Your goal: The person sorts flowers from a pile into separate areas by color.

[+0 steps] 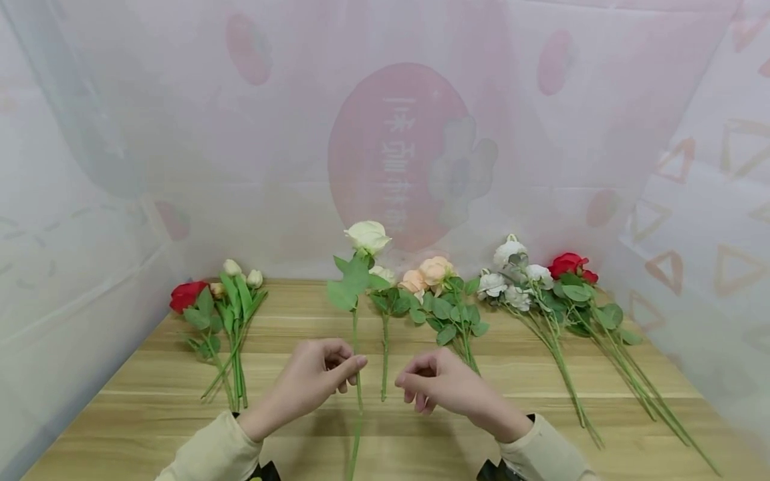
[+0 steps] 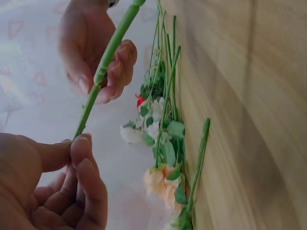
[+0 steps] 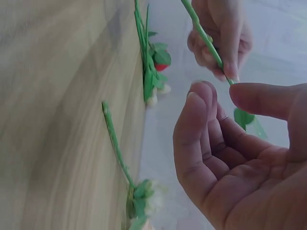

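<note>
Cream rose (image 1: 368, 238), held nearly upright, looks full-bloomed, leafy and long-stemmed.

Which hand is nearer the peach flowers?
Right. The right hand hovers in front of the peach flowers; the left hand is farther off to the left, pinching a white rose.

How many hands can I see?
2: the left hand pinches the stem of an upright cream rose; the right hand is to its right, holding nothing. Both show clearly.
</note>
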{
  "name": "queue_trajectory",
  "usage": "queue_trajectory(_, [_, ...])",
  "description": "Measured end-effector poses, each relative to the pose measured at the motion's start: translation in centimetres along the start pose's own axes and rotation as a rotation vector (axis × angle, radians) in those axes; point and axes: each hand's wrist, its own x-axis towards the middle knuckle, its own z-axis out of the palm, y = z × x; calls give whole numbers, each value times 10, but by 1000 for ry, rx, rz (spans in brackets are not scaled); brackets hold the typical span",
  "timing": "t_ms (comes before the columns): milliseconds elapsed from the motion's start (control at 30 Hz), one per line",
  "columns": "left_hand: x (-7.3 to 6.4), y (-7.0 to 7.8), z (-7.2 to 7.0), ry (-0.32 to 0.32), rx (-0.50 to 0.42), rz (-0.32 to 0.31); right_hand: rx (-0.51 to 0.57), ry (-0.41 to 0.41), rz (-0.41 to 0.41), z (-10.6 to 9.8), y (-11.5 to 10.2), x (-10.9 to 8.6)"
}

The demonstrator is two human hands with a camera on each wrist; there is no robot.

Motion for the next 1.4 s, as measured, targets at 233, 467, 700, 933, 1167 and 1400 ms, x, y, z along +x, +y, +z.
queue_trajectory(233, [-6, 8, 11, 27, -57, 59, -4, -82, -59, 23, 0, -3])
queue_trajectory(467, [-9, 12, 15, 27, -93, 73, 1, -103, -100, 35, 2, -5])
queue_trajectory(700, [-8, 12, 13, 15, -86, 82, -24, -129, -189, 42, 3, -3])
queue_trajectory(933, [-2, 11, -7, 65, -1, -25, -124, -57, -155, 37, 7, 7])
queue_trajectory(1167, [1, 8, -29, 92, 1, -110, -244, -6, -98, 16, 13, 38])
queue_trajectory(1400, [3, 7, -34, 78, 24, -121, -386, 3, -46, 7, 15, 62])
